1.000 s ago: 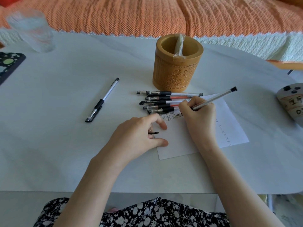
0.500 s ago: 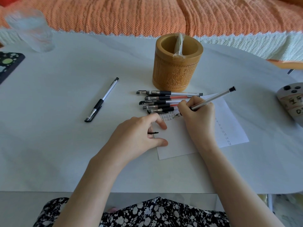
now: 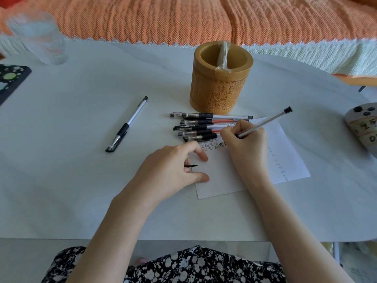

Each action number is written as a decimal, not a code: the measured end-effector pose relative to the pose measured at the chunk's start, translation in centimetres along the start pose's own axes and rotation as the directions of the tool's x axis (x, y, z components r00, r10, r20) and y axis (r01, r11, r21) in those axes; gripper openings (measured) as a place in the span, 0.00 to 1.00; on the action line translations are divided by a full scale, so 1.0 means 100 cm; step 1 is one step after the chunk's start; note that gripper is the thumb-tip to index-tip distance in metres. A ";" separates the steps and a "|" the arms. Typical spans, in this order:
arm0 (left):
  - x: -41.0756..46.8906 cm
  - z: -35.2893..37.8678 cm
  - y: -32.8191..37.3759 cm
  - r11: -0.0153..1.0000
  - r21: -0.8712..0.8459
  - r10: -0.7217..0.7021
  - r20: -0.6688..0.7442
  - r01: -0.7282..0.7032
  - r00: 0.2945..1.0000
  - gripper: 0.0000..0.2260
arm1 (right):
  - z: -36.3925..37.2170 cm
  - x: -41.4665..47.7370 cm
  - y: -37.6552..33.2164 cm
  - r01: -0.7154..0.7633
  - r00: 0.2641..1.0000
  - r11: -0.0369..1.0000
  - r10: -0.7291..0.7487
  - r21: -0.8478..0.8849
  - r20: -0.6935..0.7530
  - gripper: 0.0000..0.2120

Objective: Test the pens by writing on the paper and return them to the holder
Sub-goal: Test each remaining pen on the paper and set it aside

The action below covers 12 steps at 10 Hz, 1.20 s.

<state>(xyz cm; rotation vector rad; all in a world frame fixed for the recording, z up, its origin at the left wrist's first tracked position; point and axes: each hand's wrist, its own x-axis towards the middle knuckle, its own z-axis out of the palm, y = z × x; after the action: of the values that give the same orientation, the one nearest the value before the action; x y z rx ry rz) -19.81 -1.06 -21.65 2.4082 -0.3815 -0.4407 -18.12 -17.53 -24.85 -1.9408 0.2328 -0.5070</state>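
My right hand [image 3: 247,148] grips a clear pen [image 3: 265,123] with its tip on the white paper [image 3: 224,176], beside rows of small written marks. My left hand [image 3: 173,172] rests on the paper's left edge, forefinger and thumb pressing it down, and its curled fingers hold a black pen cap [image 3: 191,165] whose clip sticks out. Several capped pens [image 3: 204,127] lie side by side above the paper. Behind them stands the carved bamboo holder [image 3: 220,86] with a plastic-wrapped item inside. One more capped pen [image 3: 128,123] lies alone to the left.
A glass of water [image 3: 38,37] stands at the far left corner, with a dark patterned object [image 3: 10,78] below it at the left edge. A rounded grey object [image 3: 363,127] sits at the right edge. An orange blanket [image 3: 183,17] lies beyond the white table [image 3: 81,180].
My right hand has shifted the pen slightly while writing on the paper. My left hand has stayed in place.
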 end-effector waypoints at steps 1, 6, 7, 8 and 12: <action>0.000 0.000 0.000 1.000 -0.001 0.002 0.000 -0.002 1.000 0.13 | -0.001 0.000 0.000 -0.008 1.000 1.000 0.008 0.013 -0.007 0.16; 0.001 0.001 0.000 1.000 0.005 0.002 -0.004 -0.002 1.000 0.13 | -0.001 -0.001 -0.002 0.004 1.000 1.000 -0.004 0.002 0.002 0.17; 0.001 0.001 0.000 1.000 0.004 0.002 -0.004 -0.002 1.000 0.13 | -0.001 -0.001 -0.002 0.003 1.000 1.000 -0.003 0.001 0.004 0.18; 0.001 0.001 0.000 1.000 0.003 0.004 -0.006 -0.004 1.000 0.13 | -0.001 -0.001 -0.003 -0.003 1.000 1.000 0.003 0.007 0.005 0.19; 0.000 0.000 0.000 1.000 0.005 0.009 -0.007 -0.009 1.000 0.13 | -0.002 -0.001 -0.006 -0.036 0.999 0.999 0.036 0.028 0.011 0.18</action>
<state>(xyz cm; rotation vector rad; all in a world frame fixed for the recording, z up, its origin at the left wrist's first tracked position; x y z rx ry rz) -19.83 -1.12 -21.66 2.4115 -0.3902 -0.4276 -18.36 -17.42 -24.27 -1.9077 0.2518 -0.4743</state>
